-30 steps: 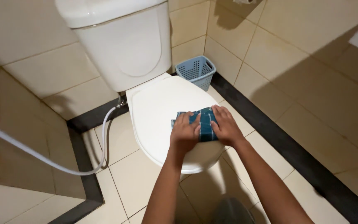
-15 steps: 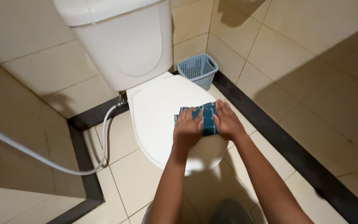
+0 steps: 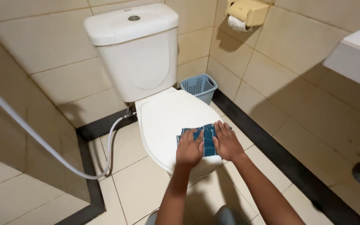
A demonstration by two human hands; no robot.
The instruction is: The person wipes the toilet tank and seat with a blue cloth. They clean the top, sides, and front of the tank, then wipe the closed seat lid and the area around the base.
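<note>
A white toilet stands against the tiled wall with its lid (image 3: 167, 118) down. On the near right part of the lid lies a blue checked cloth (image 3: 207, 137). My left hand (image 3: 189, 149) presses flat on the cloth's left half, fingers spread. My right hand (image 3: 227, 141) lies flat on its right half, beside the left one. Both palms cover much of the cloth. The white cistern (image 3: 136, 50) rises behind the lid.
A small blue plastic basket (image 3: 198, 86) sits on the floor right of the toilet. A white hose (image 3: 42, 143) runs from the left wall to the toilet base. A paper holder (image 3: 246, 12) hangs on the right wall; a white basin edge (image 3: 355, 54) juts in at right.
The view has tilted up and pulled back, showing the cistern top and paper holder. Both hands stay flat on the cloth at the lid's near right.
</note>
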